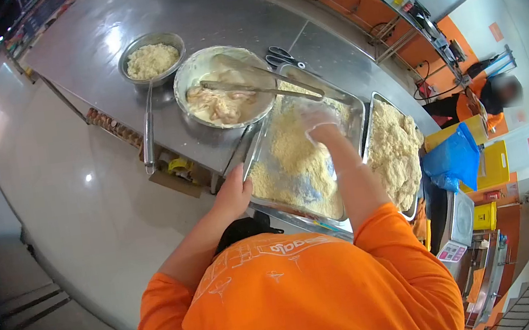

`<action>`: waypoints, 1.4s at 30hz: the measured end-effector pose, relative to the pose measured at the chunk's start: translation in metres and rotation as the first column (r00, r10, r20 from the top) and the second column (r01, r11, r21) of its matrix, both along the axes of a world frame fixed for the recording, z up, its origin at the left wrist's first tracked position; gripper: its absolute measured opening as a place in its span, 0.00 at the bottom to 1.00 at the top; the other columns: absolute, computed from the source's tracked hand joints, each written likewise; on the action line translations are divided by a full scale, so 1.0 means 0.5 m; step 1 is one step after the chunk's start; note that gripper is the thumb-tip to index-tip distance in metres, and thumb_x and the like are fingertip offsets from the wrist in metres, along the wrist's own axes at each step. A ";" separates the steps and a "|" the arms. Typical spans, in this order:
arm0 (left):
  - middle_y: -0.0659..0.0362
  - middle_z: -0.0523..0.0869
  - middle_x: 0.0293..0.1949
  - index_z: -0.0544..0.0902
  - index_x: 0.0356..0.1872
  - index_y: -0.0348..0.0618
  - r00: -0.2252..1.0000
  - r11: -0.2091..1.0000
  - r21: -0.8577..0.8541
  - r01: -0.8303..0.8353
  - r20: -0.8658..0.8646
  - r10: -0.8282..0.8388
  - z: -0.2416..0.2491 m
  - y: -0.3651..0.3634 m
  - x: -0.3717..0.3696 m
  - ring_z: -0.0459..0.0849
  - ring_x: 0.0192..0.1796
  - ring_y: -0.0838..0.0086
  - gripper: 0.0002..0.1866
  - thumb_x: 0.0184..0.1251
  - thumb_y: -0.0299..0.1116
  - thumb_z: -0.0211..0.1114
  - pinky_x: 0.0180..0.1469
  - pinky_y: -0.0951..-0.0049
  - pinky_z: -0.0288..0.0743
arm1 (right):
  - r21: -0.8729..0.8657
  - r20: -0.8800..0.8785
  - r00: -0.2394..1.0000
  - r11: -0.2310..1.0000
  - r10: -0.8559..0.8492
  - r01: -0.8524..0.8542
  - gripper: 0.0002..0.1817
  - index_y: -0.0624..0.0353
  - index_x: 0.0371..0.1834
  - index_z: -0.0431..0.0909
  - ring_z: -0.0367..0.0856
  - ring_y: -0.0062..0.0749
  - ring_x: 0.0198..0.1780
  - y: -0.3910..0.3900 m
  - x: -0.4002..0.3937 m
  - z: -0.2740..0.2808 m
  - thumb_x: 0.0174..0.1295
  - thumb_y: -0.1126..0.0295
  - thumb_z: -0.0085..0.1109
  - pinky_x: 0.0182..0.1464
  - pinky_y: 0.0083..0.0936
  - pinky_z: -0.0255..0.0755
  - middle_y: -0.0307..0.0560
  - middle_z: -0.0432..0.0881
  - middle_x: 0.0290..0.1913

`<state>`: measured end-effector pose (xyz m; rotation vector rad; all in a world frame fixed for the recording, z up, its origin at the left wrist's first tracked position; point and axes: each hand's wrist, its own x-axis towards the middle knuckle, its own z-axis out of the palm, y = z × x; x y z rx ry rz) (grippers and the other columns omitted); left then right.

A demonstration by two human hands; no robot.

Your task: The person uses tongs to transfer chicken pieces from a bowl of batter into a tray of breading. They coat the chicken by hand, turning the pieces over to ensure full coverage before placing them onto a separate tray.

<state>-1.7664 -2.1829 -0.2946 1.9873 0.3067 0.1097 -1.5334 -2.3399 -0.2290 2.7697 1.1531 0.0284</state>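
Observation:
My left hand [234,191] is closed on the left corner of a metal tray [354,113] that holds loose pale-yellow breading [291,138]. My right hand [322,119], in a clear plastic glove, is low over the breading at the tray's right side; its fingers are blurred. Just beyond the tray stands a large bowl [183,92] with pieces of battered meat [220,106] in pale liquid. Metal tongs [261,88] lie across the bowl, their ends reaching over the tray. A blue patch shows through the thin breading near the tray's front.
A long-handled strainer [147,124] with pale crumbs sits left of the bowl. Black scissors [283,55] lie behind the tray. A second tray [373,100] heaped with breading stands at the right, near a blue plastic bag [454,157]. Another person [476,100] is at far right.

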 end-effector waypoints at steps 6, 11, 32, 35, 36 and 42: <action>0.40 0.68 0.50 0.61 0.53 0.31 1.000 1.000 -0.024 0.014 -0.012 -0.015 -0.001 0.000 -0.001 0.67 0.54 0.51 0.22 0.61 0.34 0.48 0.55 0.63 0.62 | -0.068 -0.062 0.946 0.947 -0.319 0.315 0.19 0.52 0.51 0.71 0.67 0.40 0.56 0.033 0.084 -0.154 0.59 0.62 0.35 0.58 0.29 0.58 0.47 0.69 0.56; 0.40 0.68 0.50 0.61 0.53 0.30 0.999 0.999 -0.010 0.035 -0.011 -0.035 0.008 0.001 0.000 0.67 0.54 0.51 0.22 0.61 0.33 0.48 0.54 0.63 0.62 | 0.066 -0.435 0.842 0.922 -0.318 0.382 0.21 0.55 0.53 0.67 0.65 0.40 0.57 0.007 0.116 -0.197 0.60 0.60 0.36 0.59 0.29 0.57 0.50 0.65 0.59; 0.42 0.69 0.50 0.62 0.53 0.33 1.000 0.999 0.027 -0.017 0.005 0.017 -0.008 -0.008 -0.009 0.69 0.51 0.50 0.21 0.61 0.34 0.48 0.50 0.61 0.65 | -0.285 -0.174 0.951 0.937 -0.256 0.200 0.35 0.47 0.67 0.36 0.38 0.44 0.69 0.077 -0.046 -0.034 0.60 0.44 0.26 0.65 0.50 0.30 0.52 0.41 0.68; 0.42 0.69 0.50 0.62 0.53 0.33 0.999 1.000 0.021 0.009 -0.045 -0.008 0.036 0.003 0.003 0.69 0.51 0.50 0.21 0.62 0.35 0.48 0.51 0.62 0.65 | -0.328 -0.179 0.944 0.921 -0.278 0.209 0.36 0.45 0.67 0.37 0.37 0.45 0.69 0.079 -0.036 -0.021 0.59 0.42 0.27 0.63 0.56 0.34 0.48 0.38 0.69; 0.42 0.70 0.50 0.63 0.53 0.34 0.997 1.000 0.008 0.007 -0.078 -0.006 0.044 0.003 -0.002 0.69 0.51 0.50 0.21 0.62 0.35 0.48 0.51 0.62 0.65 | -0.349 -0.197 0.945 0.920 -0.261 0.181 0.36 0.45 0.67 0.38 0.37 0.46 0.69 0.076 -0.041 -0.017 0.58 0.42 0.27 0.63 0.59 0.34 0.48 0.39 0.69; 0.47 0.74 0.47 0.68 0.50 0.34 0.995 0.944 -0.315 -0.094 -0.001 0.099 -0.025 0.015 -0.006 0.73 0.50 0.61 0.19 0.65 0.39 0.48 0.52 0.70 0.64 | -0.382 -0.332 0.943 0.918 -0.032 -0.104 0.34 0.48 0.65 0.49 0.43 0.45 0.68 0.098 -0.205 0.071 0.56 0.46 0.35 0.63 0.58 0.32 0.46 0.49 0.67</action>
